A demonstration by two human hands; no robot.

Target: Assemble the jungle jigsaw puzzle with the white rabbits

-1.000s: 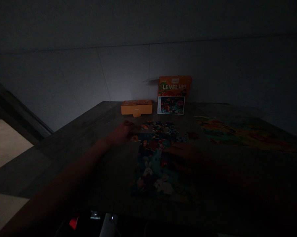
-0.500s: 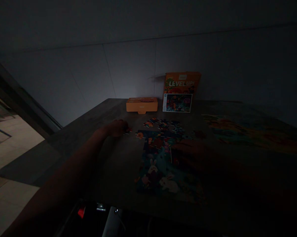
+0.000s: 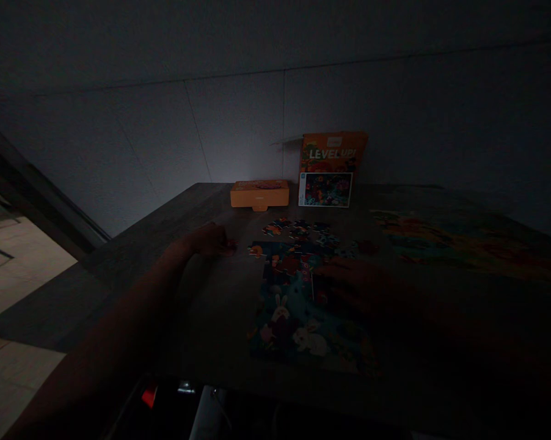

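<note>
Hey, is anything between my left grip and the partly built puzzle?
Past the small reddish piece at your left grip, an orange-patterned piece sits by the puzzle's far-left corner; nothing else visible stands between.

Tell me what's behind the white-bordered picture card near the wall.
The orange LEVEL UP! box stands upright there, its upper front showing above the picture card. The card covers most of the box's lower front, so any printing there can't be seen.

Standing box (image 3: 334, 161): orange, marked "LEVEL UP!", upright on the desk (image 3: 184, 208).
Picture card (image 3: 327, 190): white-edged, right in front of the standing box.
Low box (image 3: 259, 197): orange, just left of the standing box.
Colourful sheet (image 3: 422, 239): flat, right of the standing box.
Wall (image 3: 243, 134): behind the standing box.
</note>
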